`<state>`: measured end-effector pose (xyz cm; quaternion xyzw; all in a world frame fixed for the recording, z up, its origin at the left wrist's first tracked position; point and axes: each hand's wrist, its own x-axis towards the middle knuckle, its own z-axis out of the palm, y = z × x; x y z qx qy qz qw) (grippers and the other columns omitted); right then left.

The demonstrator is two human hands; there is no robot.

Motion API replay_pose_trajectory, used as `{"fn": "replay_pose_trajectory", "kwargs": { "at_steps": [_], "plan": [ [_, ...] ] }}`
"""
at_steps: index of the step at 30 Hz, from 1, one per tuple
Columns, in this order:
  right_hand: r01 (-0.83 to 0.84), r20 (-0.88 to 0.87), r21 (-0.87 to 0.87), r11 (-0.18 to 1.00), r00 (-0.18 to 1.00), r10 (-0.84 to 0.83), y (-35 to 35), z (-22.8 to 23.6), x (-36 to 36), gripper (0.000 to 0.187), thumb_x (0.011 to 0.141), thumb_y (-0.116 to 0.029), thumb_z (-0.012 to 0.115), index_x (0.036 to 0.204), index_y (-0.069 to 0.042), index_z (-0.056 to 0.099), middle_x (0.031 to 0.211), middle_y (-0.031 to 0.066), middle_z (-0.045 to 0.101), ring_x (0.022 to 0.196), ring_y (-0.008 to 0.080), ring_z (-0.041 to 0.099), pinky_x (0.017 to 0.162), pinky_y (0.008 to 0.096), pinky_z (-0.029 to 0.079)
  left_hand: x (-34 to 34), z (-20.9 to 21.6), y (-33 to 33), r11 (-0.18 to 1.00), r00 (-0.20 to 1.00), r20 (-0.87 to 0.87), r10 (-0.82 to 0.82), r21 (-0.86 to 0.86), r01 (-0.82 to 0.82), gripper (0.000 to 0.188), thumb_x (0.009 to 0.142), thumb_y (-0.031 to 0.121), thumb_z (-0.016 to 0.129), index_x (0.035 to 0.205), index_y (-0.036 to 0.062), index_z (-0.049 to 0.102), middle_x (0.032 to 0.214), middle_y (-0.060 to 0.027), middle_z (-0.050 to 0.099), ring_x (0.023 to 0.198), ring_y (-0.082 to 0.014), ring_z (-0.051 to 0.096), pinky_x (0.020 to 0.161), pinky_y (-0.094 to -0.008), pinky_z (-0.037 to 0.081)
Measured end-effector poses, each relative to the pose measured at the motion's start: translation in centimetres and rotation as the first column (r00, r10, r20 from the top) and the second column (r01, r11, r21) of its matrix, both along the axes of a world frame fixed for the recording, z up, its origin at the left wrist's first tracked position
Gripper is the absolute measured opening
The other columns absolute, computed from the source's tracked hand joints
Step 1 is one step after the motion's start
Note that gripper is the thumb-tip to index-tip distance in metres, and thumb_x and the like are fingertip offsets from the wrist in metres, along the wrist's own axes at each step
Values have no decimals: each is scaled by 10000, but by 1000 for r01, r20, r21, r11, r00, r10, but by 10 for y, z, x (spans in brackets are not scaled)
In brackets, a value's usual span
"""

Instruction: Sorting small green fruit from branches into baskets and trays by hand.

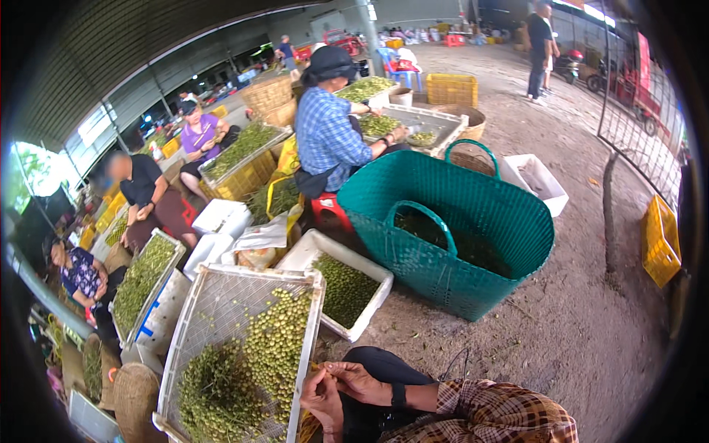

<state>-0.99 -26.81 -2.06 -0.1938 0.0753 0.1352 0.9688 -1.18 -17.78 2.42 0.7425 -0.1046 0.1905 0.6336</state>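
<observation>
At the lower middle, above my dark-clad leg, my left hand (323,402) and my right hand (360,382) meet with their fingers pinched together. Whatever lies between the fingertips is too small to make out. Just left of them is a tilted white mesh tray (198,295). Loose round green fruits (279,343) cover its right part, and a heap of darker green stemmed bunches (218,399) lies at its lower left. Some thin yellowish strands show beside my left wrist. A dark band circles my right wrist, below a brown checked sleeve.
A white foam box (373,306) of green fruits stands beyond the tray. Right of it is a large green woven basket (473,284) with two handles. A person in a blue checked shirt (325,133) sits behind, sorting at another tray (443,122). A yellow crate (659,242) stands far right.
</observation>
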Motion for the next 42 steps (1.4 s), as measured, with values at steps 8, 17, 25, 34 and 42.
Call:
{"fn": "replay_pose_trajectory", "kwargs": {
  "at_steps": [8,17,25,34,42],
  "plan": [
    [287,567,-692,662,783,254,-40,75,12,122,934,-101,465,1037,-50,507,925,-15,502,826,68,503,744,193,424,-1,30,25,928,978,-136,-160,-360,102,128,905,64,555,989,28,643,660,25,474,550,-47,383,494,-198,293],
    [-64,54,182,981,997,55,-78,41,37,383,929,-236,498,1176,57,501,1114,160,547,1058,285,542,975,410,432,-27,16,76,993,921,-387,42,-82,-80,118,891,65,577,967,15,652,643,22,523,528,-35,418,479,-186,321],
    [2,-88,197,980,996,15,-111,-1,46,226,899,-147,559,1036,33,561,957,129,578,900,250,578,823,338,513,-61,-33,127,791,882,-261,393,585,-179,113,854,86,617,840,-25,627,632,-46,527,578,-116,480,496,-261,362],
    [577,623,-778,247,759,187,-175,-66,127,335,852,-4,571,1181,-9,508,1031,138,587,946,237,582,853,332,487,-73,-43,127,816,863,-320,392,554,-165,156,768,46,652,921,17,654,717,-130,626,684,-277,624,606,-364,492],
    [230,340,-589,775,940,-21,-181,-57,220,459,845,-83,596,1262,28,438,1266,164,480,1055,270,537,947,404,464,-76,-32,147,803,811,-387,438,573,-161,221,804,197,676,924,13,652,707,-154,637,628,-258,628,576,-345,484]
  ]
}}
